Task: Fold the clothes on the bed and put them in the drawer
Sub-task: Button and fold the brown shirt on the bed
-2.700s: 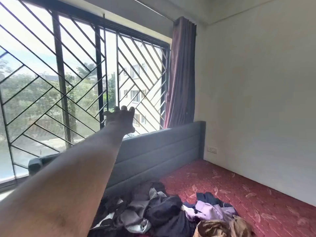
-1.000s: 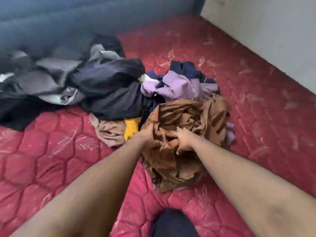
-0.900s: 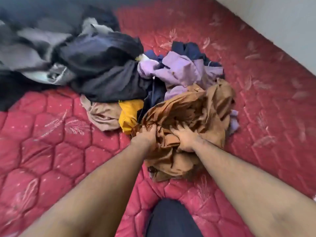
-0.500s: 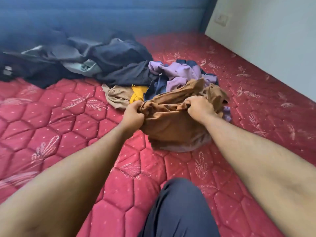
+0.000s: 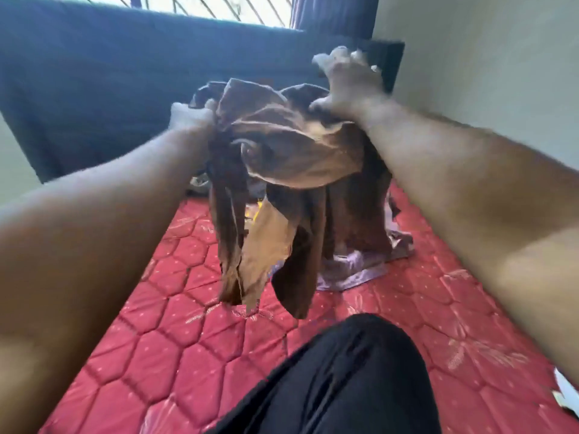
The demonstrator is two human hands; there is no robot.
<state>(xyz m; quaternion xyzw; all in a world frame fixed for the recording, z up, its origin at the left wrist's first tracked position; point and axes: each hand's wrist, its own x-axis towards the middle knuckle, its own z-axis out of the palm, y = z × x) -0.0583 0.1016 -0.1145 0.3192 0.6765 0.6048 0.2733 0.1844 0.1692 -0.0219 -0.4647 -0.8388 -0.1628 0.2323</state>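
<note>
A crumpled brown garment (image 5: pixel 282 170) hangs in the air above the red quilted mattress (image 5: pixel 188 324). My left hand (image 5: pixel 191 115) is closed on its upper left edge. My right hand (image 5: pixel 347 86) holds the upper right edge with the thumb, its other fingers spread upward. The cloth's loose ends dangle down to just above the mattress. Behind and below it lies a lilac garment (image 5: pixel 354 274). A bit of yellow cloth (image 5: pixel 258 211) shows through a gap. The rest of the clothes pile is hidden behind the brown garment.
A dark blue padded headboard (image 5: pixel 109 89) runs across the back, with a barred window and a curtain above it. A pale wall (image 5: pixel 485 57) borders the bed on the right. My knee in dark trousers (image 5: pixel 351 377) is in the foreground.
Both hands have lifted the brown garment off the pile and up into the air. The right hand's fingers have opened out. The view has tilted upward toward the headboard.
</note>
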